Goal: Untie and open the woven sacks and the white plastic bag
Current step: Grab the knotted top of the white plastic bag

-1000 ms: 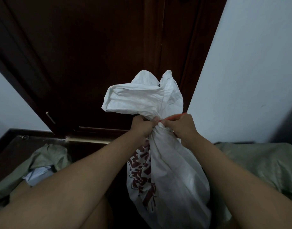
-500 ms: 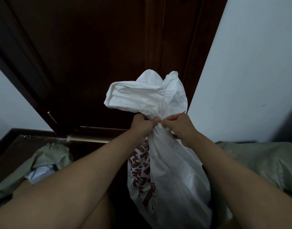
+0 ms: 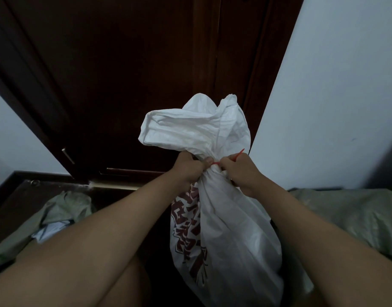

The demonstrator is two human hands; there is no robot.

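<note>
A white woven sack (image 3: 232,235) with dark red printing stands upright between my arms, its neck bunched and its loose top flaring above. A thin red tie (image 3: 239,156) is wound round the neck. My left hand (image 3: 187,168) grips the neck from the left, thumb against the knot. My right hand (image 3: 239,171) pinches the red tie on the right side, one end sticking up past its fingers.
A green woven sack (image 3: 354,216) lies at the right. Another green sack (image 3: 59,209) with something white showing in it lies at the left on the dark floor. A dark wooden door (image 3: 128,85) stands straight ahead, white walls either side.
The red tie's free end now sticks up further above my right hand, and both hands have shifted slightly on the neck. The sack stays upright.
</note>
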